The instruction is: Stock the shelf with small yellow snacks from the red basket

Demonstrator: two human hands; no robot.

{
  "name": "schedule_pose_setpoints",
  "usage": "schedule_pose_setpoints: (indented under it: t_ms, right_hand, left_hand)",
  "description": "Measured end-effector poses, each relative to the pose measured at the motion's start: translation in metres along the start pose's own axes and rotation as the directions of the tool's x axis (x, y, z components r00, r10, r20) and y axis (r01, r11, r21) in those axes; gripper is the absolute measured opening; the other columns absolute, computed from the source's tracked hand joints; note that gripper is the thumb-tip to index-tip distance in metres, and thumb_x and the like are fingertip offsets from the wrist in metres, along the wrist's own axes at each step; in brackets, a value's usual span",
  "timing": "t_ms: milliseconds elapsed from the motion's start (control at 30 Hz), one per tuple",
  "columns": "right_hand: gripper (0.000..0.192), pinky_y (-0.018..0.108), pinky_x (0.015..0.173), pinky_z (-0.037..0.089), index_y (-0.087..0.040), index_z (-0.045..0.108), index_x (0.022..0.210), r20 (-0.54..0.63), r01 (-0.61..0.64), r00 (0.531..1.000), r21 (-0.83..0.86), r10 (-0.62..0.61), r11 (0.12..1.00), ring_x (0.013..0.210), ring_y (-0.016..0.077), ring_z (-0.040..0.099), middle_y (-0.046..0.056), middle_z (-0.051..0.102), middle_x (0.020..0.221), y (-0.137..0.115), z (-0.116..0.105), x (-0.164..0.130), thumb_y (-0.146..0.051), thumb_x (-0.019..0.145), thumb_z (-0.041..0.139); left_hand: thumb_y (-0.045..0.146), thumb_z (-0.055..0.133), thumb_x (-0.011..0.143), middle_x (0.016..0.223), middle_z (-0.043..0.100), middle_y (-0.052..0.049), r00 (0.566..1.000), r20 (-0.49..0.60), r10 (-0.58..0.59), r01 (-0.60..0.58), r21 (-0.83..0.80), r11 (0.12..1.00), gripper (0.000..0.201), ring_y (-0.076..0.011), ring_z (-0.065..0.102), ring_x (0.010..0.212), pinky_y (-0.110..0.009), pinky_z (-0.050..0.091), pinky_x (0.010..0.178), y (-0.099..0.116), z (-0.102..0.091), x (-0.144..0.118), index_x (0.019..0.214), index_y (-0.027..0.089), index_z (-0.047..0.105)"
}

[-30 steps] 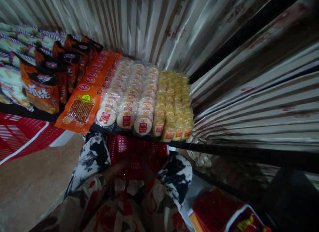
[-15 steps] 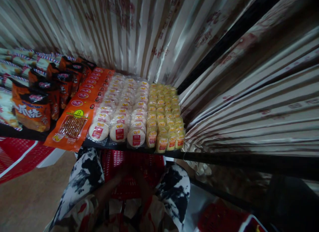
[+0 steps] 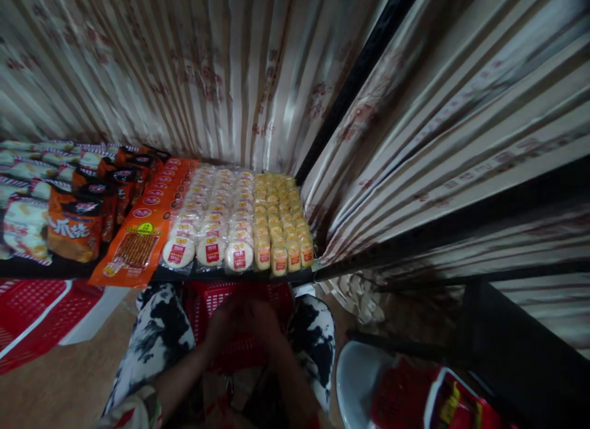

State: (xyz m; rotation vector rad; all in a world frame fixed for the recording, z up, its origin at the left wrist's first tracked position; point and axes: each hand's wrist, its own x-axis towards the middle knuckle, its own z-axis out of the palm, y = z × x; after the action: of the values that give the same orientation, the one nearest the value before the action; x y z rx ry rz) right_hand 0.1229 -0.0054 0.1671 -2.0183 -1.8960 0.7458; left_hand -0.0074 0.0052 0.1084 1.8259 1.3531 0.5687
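My left hand [image 3: 225, 320] and my right hand [image 3: 262, 321] are close together over a red plastic basket [image 3: 199, 312] between my knees. Both are dim and blurred, so their fingers and anything in them cannot be made out. Just beyond them, on a dark shelf [image 3: 170, 275], stand rows of round white wrapped crackers [image 3: 211, 249]. To their right are rows of small yellow wrapped snacks [image 3: 279, 257]. Left of the crackers, flat orange packets of brown sticks [image 3: 133, 249] overlap in a column.
Orange-and-black bags [image 3: 76, 229] and pale striped bags [image 3: 25, 226] fill the shelf's left side. A pleated curtain [image 3: 207, 78] hangs behind. Another red basket [image 3: 32, 312] is at lower left. At lower right, red packages [image 3: 405, 392] lie by a pale rounded surface [image 3: 353, 373].
The view has shifted, so the shelf goods appear further left and more of the lower right shows. My forearms are clearer; both hands are still together over the basket.
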Motion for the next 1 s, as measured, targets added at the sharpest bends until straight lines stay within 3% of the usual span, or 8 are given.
schedule_pose_setpoints:
  t_ms: [33,100,200,267,400,500,733,1000]
  right_hand:
    - [0.024,0.023,0.064,0.047,-0.018,0.067,0.077,-0.065,0.029,0.997,0.029,-0.027,0.999,0.070,0.0156,0.066,0.006,0.069,0.072,0.003,-0.007,-0.003,-0.019,0.087,0.046]
    - [0.027,0.025,0.073,0.049,-0.017,0.066,0.091,-0.286,0.140,0.952,0.076,-0.113,0.987,0.079,0.0152,0.065,0.007,0.070,0.085,0.009,-0.023,-0.008,-0.020,0.090,0.039]
    - [0.029,0.032,0.087,0.047,-0.014,0.060,0.108,-0.600,0.261,0.771,-0.007,-0.213,0.965,0.097,0.0173,0.059,0.011,0.066,0.099,0.017,-0.049,-0.009,-0.023,0.091,0.037]
    - [0.034,0.039,0.095,0.042,-0.011,0.053,0.119,-0.693,0.239,0.685,-0.081,-0.227,0.968,0.111,0.0204,0.051,0.015,0.059,0.113,0.020,-0.064,-0.004,-0.024,0.091,0.038]
    - [0.046,0.051,0.104,0.030,-0.008,0.036,0.135,-0.732,0.100,0.668,-0.091,-0.134,0.991,0.135,0.0258,0.022,0.021,0.027,0.144,0.020,-0.078,0.018,-0.028,0.093,0.031]
    - [0.050,0.052,0.105,0.028,-0.007,0.031,0.138,-0.714,0.052,0.693,-0.093,-0.103,0.994,0.139,0.0274,0.009,0.022,0.014,0.149,0.022,-0.077,0.035,-0.030,0.094,0.027]
    - [0.051,0.052,0.104,0.027,-0.008,0.033,0.138,-0.704,-0.081,0.709,-0.128,-0.033,0.989,0.138,0.0281,0.009,0.021,0.019,0.148,0.030,-0.060,0.049,-0.033,0.094,0.026]
    - [0.054,0.054,0.104,0.026,-0.007,0.031,0.139,-0.749,-0.059,0.661,-0.113,-0.046,0.992,0.138,0.0292,0.010,0.022,0.019,0.148,0.032,-0.063,0.049,-0.035,0.093,0.030]
  left_hand:
    - [0.008,0.037,0.079,0.094,0.066,-0.008,0.992,-0.064,0.112,-0.111,0.009,0.994,0.033,-0.0172,0.063,0.089,-0.031,0.051,0.081,0.008,-0.004,0.001,0.096,0.018,0.063]
    - [0.010,0.036,0.081,0.101,0.064,-0.010,0.922,-0.205,0.328,-0.321,0.064,0.945,0.032,-0.0176,0.060,0.096,-0.032,0.051,0.084,0.027,-0.013,0.005,0.101,0.016,0.060]
    - [0.015,0.036,0.086,0.116,0.058,-0.013,0.784,-0.330,0.526,-0.490,0.192,0.850,0.030,-0.0196,0.051,0.112,-0.038,0.044,0.096,0.064,-0.026,0.018,0.108,0.015,0.057]
    - [0.013,0.032,0.087,0.130,0.050,-0.013,0.759,-0.321,0.567,-0.493,0.285,0.822,0.036,-0.0214,0.038,0.127,-0.043,0.034,0.106,0.090,-0.032,0.030,0.116,0.014,0.053]
    - [0.017,0.029,0.090,0.147,0.031,-0.012,0.846,-0.102,0.524,-0.448,0.399,0.800,0.050,-0.0235,0.010,0.140,-0.046,0.023,0.111,0.128,-0.039,0.060,0.140,0.011,0.029]
    - [0.018,0.031,0.089,0.149,0.028,-0.009,0.900,-0.040,0.434,-0.369,0.460,0.807,0.052,-0.0256,0.007,0.140,-0.050,0.020,0.111,0.139,-0.039,0.076,0.141,0.014,0.029]
    - [0.018,0.031,0.090,0.149,0.027,-0.008,0.915,0.094,0.392,-0.375,0.555,0.742,0.050,-0.0242,0.014,0.139,-0.049,0.016,0.112,0.142,-0.041,0.081,0.140,0.014,0.031]
    - [0.021,0.029,0.092,0.149,0.026,-0.012,0.917,0.046,0.395,-0.352,0.557,0.752,0.048,-0.0237,0.015,0.139,-0.049,0.018,0.111,0.147,-0.039,0.080,0.140,0.015,0.031]
